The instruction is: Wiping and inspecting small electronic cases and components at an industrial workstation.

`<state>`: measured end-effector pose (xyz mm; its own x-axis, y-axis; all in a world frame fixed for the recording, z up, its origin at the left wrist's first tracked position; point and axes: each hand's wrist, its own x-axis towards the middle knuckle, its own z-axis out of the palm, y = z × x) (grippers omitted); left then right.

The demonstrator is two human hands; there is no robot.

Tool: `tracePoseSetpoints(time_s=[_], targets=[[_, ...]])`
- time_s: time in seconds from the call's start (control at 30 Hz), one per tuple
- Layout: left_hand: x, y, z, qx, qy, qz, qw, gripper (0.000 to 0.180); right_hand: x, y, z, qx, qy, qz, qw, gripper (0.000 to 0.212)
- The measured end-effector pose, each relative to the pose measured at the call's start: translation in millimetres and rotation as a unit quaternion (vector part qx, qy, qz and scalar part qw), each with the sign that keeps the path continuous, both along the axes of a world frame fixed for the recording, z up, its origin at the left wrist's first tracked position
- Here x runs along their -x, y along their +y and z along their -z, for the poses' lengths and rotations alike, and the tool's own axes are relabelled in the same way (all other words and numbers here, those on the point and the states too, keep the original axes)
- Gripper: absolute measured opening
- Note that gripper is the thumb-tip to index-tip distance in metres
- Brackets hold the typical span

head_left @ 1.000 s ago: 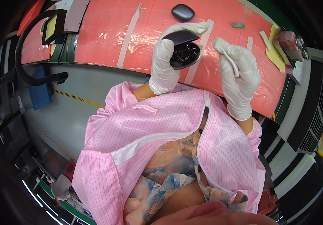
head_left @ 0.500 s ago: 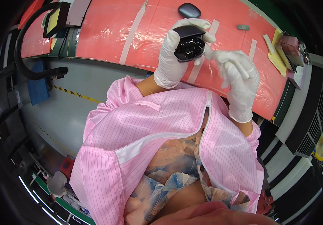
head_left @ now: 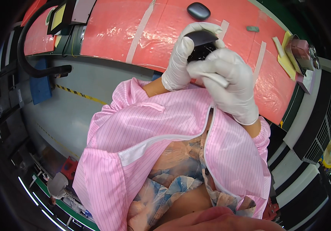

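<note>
My left hand (head_left: 177, 67), in a white glove, is closed around a glossy dark earbud case (head_left: 200, 40) with its lid up. The case's black interior faces me, partly covered by my fingers. Right in front of it is my gloved right hand (head_left: 232, 86), its fingers curled and pinched at the case's lower edge. A short white strip (head_left: 216, 79) sticks out from between those fingers; its material cannot be made out. Whether the fingertips touch the inside of the case is hidden. Beyond my hands, a second dark case (head_left: 198, 11) lies closed on the pink-red table covering (head_left: 107, 38).
A small green block (head_left: 252, 28) lies at the far right. Near the right edge stand a yellow pad (head_left: 285, 63) and a clear holder (head_left: 299, 50). At left, a black flexible hose (head_left: 21, 50) curves beside a dark-framed box (head_left: 57, 19). Pale tape strips cross the covering.
My right hand has moved left, from beside the case to in front of it, and now covers its lower part. My left hand still holds the case.
</note>
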<state>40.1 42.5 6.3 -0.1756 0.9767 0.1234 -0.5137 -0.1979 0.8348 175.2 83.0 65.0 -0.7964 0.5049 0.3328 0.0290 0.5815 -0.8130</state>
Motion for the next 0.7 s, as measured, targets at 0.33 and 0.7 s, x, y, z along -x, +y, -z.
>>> tracePoseSetpoints(time_s=[0.33, 0.7], targets=[[6, 4, 3, -0.073, 0.103, -0.067, 0.99, 0.071, 19, -14, 0, -0.185, -0.064, 0.194, 0.961, 0.013], [6, -1, -23, 0.136, -0.263, -0.029, 0.955, 0.048, 17, -5, 12, -0.245, -0.008, 0.166, 0.955, 0.029]])
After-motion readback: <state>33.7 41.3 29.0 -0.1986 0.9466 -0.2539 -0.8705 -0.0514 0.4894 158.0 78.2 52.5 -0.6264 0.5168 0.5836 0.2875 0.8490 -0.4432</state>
